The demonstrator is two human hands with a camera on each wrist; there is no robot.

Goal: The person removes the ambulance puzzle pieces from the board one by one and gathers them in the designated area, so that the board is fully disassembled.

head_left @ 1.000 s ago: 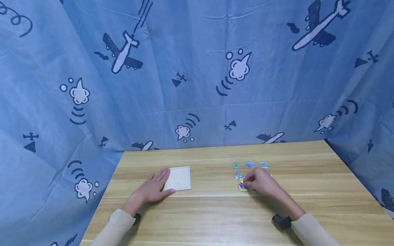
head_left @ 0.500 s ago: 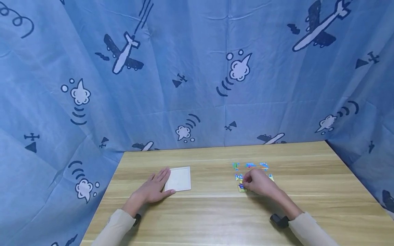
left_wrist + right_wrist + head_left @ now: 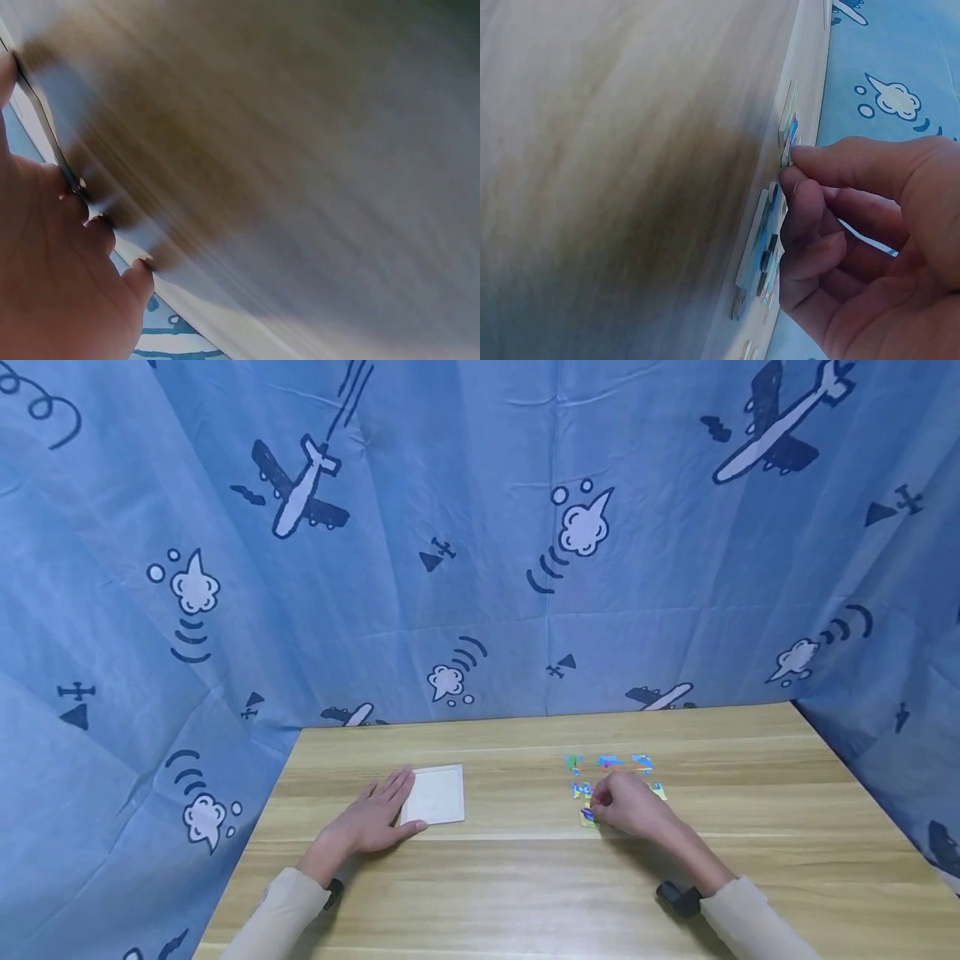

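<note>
My left hand (image 3: 377,817) lies flat with fingers spread. Its fingertips and thumb touch the left side of a shallow white square tray (image 3: 438,797). In the left wrist view, the fingers reach along the tray's edge (image 3: 49,131). My right hand (image 3: 633,806) is over the colourful jigsaw pieces to the right. Thumb and index finger pinch a small puzzle piece (image 3: 786,154), mostly hidden by the fingertips. A piece with purple and yellow (image 3: 587,817) lies just left of those fingertips. Other pieces are partly covered by the hand.
Several puzzle pieces lie in a back row, among them a green one (image 3: 573,763), a blue one (image 3: 609,762) and another blue one (image 3: 642,762). All rest on a wooden table (image 3: 510,893). A blue curtain (image 3: 480,568) with airplane prints hangs behind.
My right hand has shifted very slightly left among the pieces, uncovering a piece on its right side. The left hand and the tray stay in place.
</note>
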